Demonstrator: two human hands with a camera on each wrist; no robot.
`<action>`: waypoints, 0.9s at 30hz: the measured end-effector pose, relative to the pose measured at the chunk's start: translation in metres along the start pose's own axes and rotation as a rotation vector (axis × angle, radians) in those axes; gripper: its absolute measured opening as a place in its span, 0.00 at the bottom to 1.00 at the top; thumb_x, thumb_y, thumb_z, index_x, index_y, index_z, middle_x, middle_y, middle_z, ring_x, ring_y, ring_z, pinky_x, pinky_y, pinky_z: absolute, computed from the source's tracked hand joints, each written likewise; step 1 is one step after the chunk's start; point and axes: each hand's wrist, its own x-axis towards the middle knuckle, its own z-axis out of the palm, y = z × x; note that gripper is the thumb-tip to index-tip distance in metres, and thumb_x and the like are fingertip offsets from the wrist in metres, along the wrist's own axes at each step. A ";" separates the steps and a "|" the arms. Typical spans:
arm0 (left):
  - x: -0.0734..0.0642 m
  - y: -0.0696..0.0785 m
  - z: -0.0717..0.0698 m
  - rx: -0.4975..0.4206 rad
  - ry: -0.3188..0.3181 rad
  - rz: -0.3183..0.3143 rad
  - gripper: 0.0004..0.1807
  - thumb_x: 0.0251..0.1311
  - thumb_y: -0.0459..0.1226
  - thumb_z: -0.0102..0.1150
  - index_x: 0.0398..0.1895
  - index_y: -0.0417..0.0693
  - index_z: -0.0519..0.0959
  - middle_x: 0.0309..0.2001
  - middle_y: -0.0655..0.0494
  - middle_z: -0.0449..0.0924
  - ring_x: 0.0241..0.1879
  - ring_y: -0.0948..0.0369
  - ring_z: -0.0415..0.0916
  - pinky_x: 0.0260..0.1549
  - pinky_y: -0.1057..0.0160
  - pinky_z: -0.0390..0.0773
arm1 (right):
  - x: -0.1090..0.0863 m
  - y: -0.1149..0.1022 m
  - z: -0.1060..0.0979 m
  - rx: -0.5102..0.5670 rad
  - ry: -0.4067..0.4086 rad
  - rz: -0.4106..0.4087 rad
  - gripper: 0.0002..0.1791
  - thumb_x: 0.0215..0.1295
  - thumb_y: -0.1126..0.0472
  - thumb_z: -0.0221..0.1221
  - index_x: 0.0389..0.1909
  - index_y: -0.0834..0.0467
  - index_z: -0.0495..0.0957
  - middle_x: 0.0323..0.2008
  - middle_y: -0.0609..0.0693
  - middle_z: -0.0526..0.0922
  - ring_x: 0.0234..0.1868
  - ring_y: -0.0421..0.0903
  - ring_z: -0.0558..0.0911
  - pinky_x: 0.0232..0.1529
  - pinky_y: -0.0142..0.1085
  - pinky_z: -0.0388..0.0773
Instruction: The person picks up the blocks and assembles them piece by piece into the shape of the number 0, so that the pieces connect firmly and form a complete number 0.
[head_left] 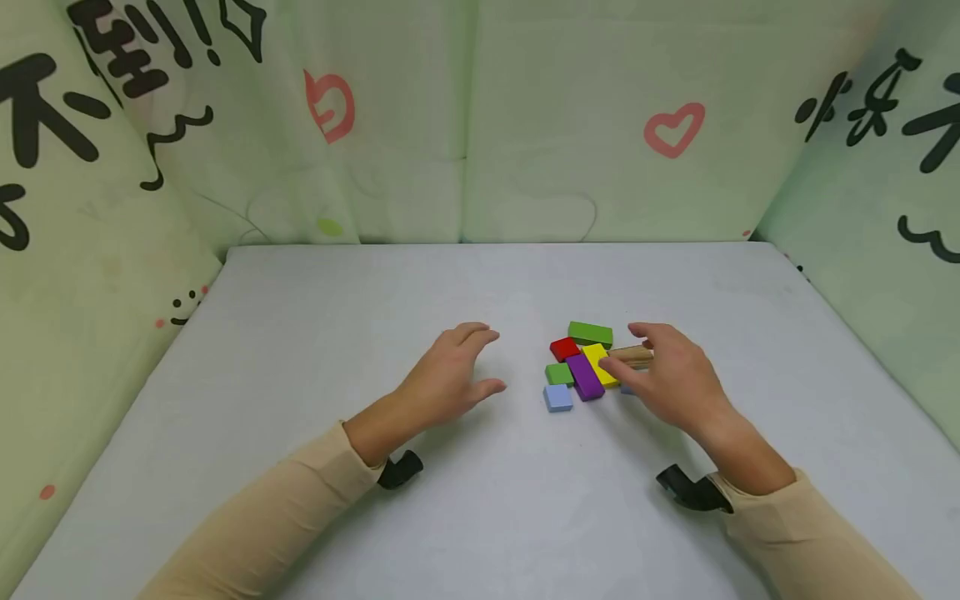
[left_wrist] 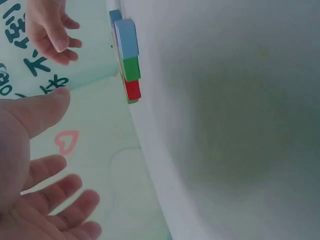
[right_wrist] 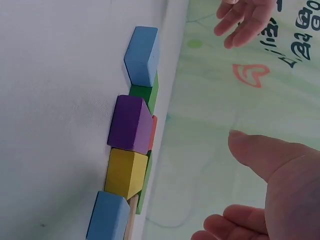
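A cluster of coloured blocks lies on the table, right of centre in the head view. It has a long green block (head_left: pixel 590 333), a red block (head_left: pixel 565 349), a small green block (head_left: pixel 558 374), a purple block (head_left: pixel 585 377), a yellow block (head_left: pixel 600 365), a light blue block (head_left: pixel 557 398) and a wooden block (head_left: pixel 633 357). Another blue block (right_wrist: pixel 108 216) is partly hidden by the hand in the head view. My right hand (head_left: pixel 678 379) hovers over the cluster's right side, thumb and fingers apart, holding nothing. Left of the blocks, my left hand (head_left: pixel 448 375) is raised with fingers spread and nothing in it.
The white table (head_left: pixel 360 317) stretches around the blocks. Pale green curtains (head_left: pixel 525 100) with black writing and red hearts hang behind and at both sides. Black wrist-worn devices (head_left: pixel 693 490) sit below each sleeve cuff.
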 end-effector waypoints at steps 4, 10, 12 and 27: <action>0.005 0.006 0.004 -0.085 -0.044 -0.001 0.33 0.60 0.42 0.71 0.67 0.42 0.72 0.65 0.48 0.71 0.65 0.50 0.67 0.62 0.54 0.69 | -0.002 -0.003 0.002 0.023 -0.045 0.018 0.36 0.65 0.51 0.66 0.63 0.72 0.69 0.58 0.69 0.75 0.60 0.67 0.73 0.57 0.60 0.71; 0.014 0.014 0.012 -0.168 -0.157 -0.039 0.36 0.59 0.41 0.73 0.69 0.42 0.70 0.67 0.50 0.71 0.67 0.54 0.66 0.64 0.56 0.68 | -0.002 -0.006 0.007 0.035 -0.094 0.048 0.37 0.64 0.50 0.67 0.64 0.72 0.68 0.58 0.68 0.77 0.59 0.67 0.74 0.56 0.60 0.73; 0.017 0.017 0.016 -0.174 -0.182 -0.045 0.35 0.59 0.40 0.72 0.69 0.43 0.70 0.66 0.51 0.71 0.67 0.54 0.67 0.64 0.57 0.68 | -0.002 -0.008 0.009 0.037 -0.106 0.053 0.37 0.63 0.50 0.67 0.64 0.71 0.69 0.57 0.68 0.78 0.59 0.66 0.75 0.55 0.59 0.73; 0.033 0.029 0.037 -0.108 -0.239 -0.005 0.31 0.59 0.39 0.72 0.65 0.42 0.73 0.61 0.52 0.76 0.64 0.55 0.69 0.63 0.62 0.67 | 0.000 -0.014 0.027 -0.022 -0.131 0.034 0.34 0.59 0.51 0.71 0.56 0.72 0.74 0.50 0.66 0.78 0.52 0.62 0.75 0.51 0.55 0.77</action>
